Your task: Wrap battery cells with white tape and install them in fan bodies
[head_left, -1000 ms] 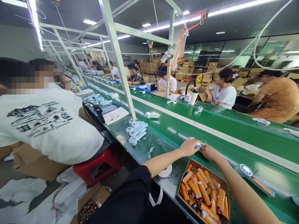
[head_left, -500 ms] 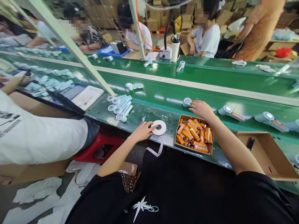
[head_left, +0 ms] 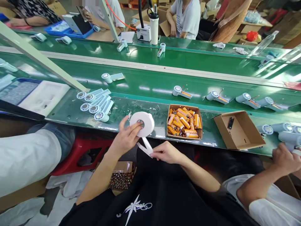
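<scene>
My left hand point(head_left: 127, 135) grips a roll of white tape point(head_left: 148, 124), with fingers at its centre hole, raised at the near edge of the bench. A loose strip point(head_left: 147, 146) hangs from the roll, folding back near its low end. My right hand point(head_left: 167, 152) pinches that strip between thumb and fingers, below the roll. To the right of the roll stands a cardboard box of orange-wrapped batteries point(head_left: 184, 122). On the left of it lies a cluster of light-blue handheld fan bodies point(head_left: 95, 105). Beyond the box, a fan body with an orange battery in its handle point(head_left: 182, 92) rests on the green belt.
A second cardboard box point(head_left: 240, 130) holding a small black item stands on the right. A co-worker's hand point(head_left: 285, 160) holds a fan body at the far right. More fan bodies point(head_left: 217, 96) lie along the belt. A slanted metal post point(head_left: 44, 56) rises at left.
My right hand has left the fan body on the belt and come down to the tape strip. My left hand has lifted the roll off the bench. The view has shifted right.
</scene>
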Available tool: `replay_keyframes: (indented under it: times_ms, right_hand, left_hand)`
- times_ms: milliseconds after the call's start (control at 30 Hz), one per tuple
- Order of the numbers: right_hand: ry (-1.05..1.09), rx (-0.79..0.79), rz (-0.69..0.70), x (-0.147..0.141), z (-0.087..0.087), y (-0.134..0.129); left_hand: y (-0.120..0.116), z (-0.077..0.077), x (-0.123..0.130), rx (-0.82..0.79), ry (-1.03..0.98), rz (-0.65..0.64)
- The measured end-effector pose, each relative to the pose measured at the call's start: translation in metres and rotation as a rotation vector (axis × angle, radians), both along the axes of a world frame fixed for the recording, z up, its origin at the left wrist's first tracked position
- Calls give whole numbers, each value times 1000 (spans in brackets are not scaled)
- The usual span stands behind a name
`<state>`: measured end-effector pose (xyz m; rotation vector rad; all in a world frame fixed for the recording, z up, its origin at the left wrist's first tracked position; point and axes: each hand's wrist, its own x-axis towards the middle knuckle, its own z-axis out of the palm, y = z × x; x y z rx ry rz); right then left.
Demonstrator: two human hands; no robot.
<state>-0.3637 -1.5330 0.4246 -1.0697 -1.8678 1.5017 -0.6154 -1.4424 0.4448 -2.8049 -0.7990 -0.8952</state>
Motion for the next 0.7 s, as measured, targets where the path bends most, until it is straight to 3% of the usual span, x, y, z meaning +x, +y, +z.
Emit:
replay_keyframes:
  times_ms: [67, 100, 200, 267, 333, 433, 567, 700]
  right_hand:
    - [-159, 190, 67, 13, 6, 13]
    - [-241, 279, 4, 25, 10, 23]
    - [-586, 500, -361, 67, 21, 60]
    - [-860, 543, -449, 90, 24, 83]
    - [-1000, 510, -382, 104, 23, 97]
    - [-958, 501, -316, 113, 19, 105]
    - [-729, 456, -347, 123, 21, 102]
    - [-228, 289, -564, 127, 36, 87]
  left_hand:
    - [6, -2, -9, 6, -49, 70]
    - [8, -3, -11, 4, -86, 107]
    - [7, -8, -9, 13, -191, 165]
    - [4, -11, 0, 15, -209, 151]
    - [1, -12, 10, -1, -195, 127]
    - [-1, -12, 20, -34, -164, 92]
    - [-3, -9, 23, -40, -138, 60]
    - [-7, -9, 25, -36, -110, 62]
